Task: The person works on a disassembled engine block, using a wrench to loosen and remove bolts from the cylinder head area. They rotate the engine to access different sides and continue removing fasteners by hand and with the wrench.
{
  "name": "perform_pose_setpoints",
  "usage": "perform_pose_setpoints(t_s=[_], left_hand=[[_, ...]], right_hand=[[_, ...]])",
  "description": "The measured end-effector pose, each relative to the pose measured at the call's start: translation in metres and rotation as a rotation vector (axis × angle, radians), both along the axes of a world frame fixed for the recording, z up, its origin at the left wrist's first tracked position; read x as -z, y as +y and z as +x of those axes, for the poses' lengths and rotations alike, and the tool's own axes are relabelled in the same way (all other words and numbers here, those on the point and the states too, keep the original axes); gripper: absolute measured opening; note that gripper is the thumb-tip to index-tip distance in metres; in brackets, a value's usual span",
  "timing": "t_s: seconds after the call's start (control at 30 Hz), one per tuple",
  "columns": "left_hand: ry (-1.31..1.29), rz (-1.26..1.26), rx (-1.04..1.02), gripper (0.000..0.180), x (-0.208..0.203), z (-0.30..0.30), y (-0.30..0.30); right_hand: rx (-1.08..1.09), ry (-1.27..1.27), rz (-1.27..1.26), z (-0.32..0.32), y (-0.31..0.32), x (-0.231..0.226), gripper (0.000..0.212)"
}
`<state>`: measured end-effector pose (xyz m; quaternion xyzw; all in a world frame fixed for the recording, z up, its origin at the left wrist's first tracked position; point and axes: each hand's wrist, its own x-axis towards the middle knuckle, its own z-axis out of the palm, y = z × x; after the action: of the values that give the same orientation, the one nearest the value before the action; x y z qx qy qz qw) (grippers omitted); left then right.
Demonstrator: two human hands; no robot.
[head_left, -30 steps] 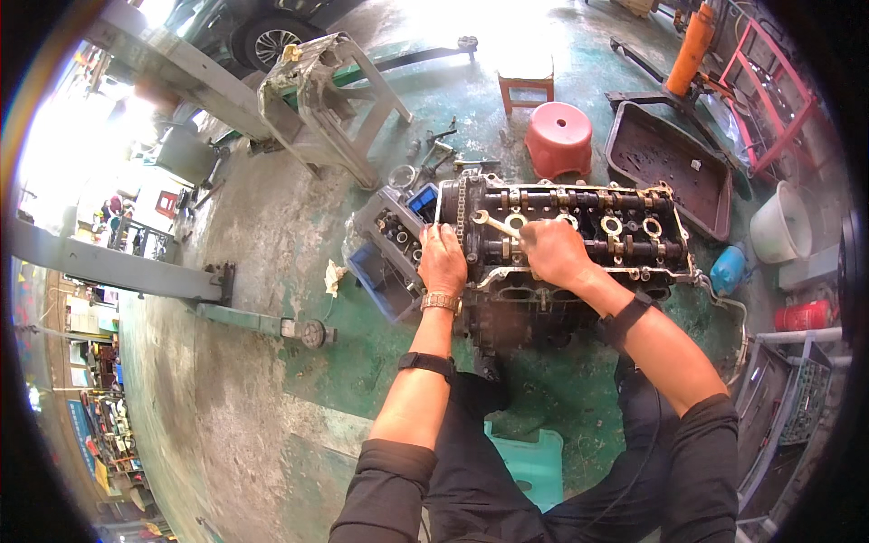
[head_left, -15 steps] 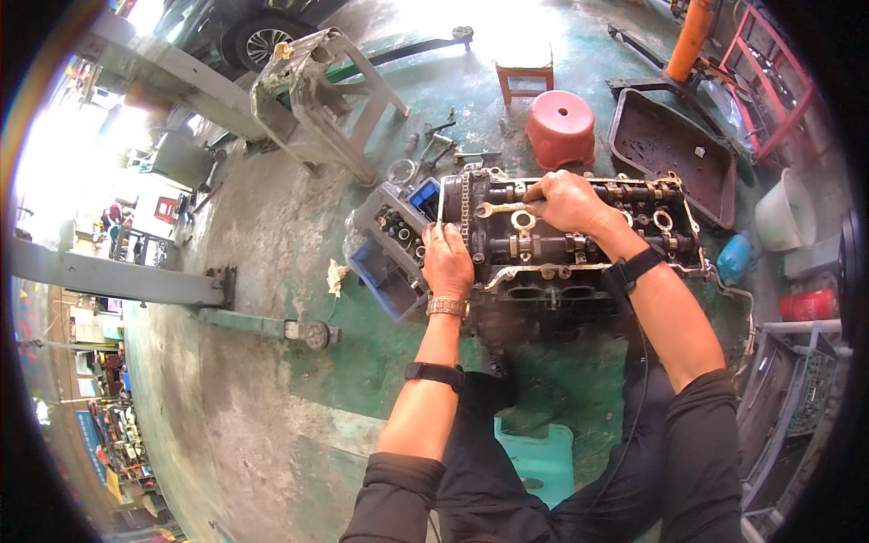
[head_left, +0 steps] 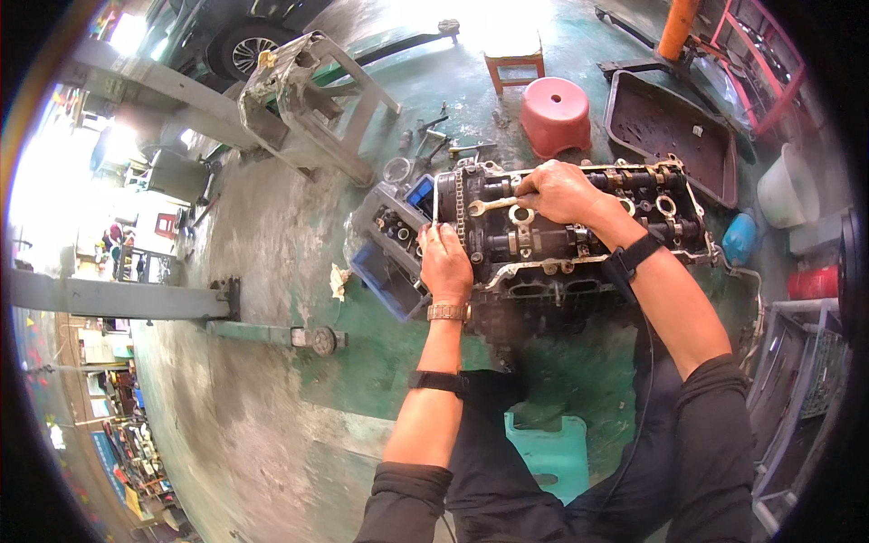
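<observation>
In front of me lies an engine cylinder head with its camshafts exposed and a timing chain at its left end. My right hand is closed round a combination wrench. The wrench's open end points left, over the camshaft near the chain. At the chain end, my left hand rests against the edge with its fingers bent together. A thin pale strip runs up from those fingertips; whether it is a held tool or the engine's own edge is unclear.
A grey parts case and a blue tray adjoin the engine's left end. Loose tools lie beyond. A red stool and a black drain pan stand behind. Between my legs is a turquoise stool.
The wrench has swung slightly, its open end shifting a little left and its handle tilting up toward my right hand. Both hands keep nearly the same places; the whole view has shifted slightly.
</observation>
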<state>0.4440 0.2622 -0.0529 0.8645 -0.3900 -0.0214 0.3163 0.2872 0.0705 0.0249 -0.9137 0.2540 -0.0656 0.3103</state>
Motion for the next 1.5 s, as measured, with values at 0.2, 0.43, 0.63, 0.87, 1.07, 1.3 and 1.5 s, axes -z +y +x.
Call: perform_pose_setpoints(t_s=[0.2, 0.43, 0.63, 0.87, 1.07, 1.3, 1.5], left_hand=[[0.219, -0.065, -0.031, 0.051, -0.021, -0.006, -0.001], [0.212, 0.032, -0.095, 0.072, -0.049, -0.019, -0.007], [0.258, 0.025, -0.081, 0.070, -0.047, -0.017, -0.006], [0.215, 0.042, -0.093, 0.068, -0.047, -0.019, -0.007], [0.196, 0.033, -0.092, 0.069, -0.046, -0.018, -0.006], [0.229, 0.057, -0.102, 0.069, -0.048, -0.018, -0.007], [0.175, -0.010, -0.118, 0.068, -0.047, -0.022, -0.006]], right_hand=[[0.040, 0.033, -0.047, 0.004, -0.004, 0.000, 0.026], [-0.022, 0.021, -0.124, 0.003, -0.009, 0.000, 0.029], [-0.038, -0.011, -0.253, 0.006, -0.013, 0.012, 0.021], [0.052, -0.151, -0.496, 0.024, -0.018, 0.026, 0.017], [0.203, -0.277, -0.714, 0.062, -0.006, 0.025, 0.012], [0.246, -0.237, -0.740, 0.045, -0.010, 0.012, 0.013], [0.135, -0.053, -0.392, 0.000, -0.003, -0.001, 0.018]])
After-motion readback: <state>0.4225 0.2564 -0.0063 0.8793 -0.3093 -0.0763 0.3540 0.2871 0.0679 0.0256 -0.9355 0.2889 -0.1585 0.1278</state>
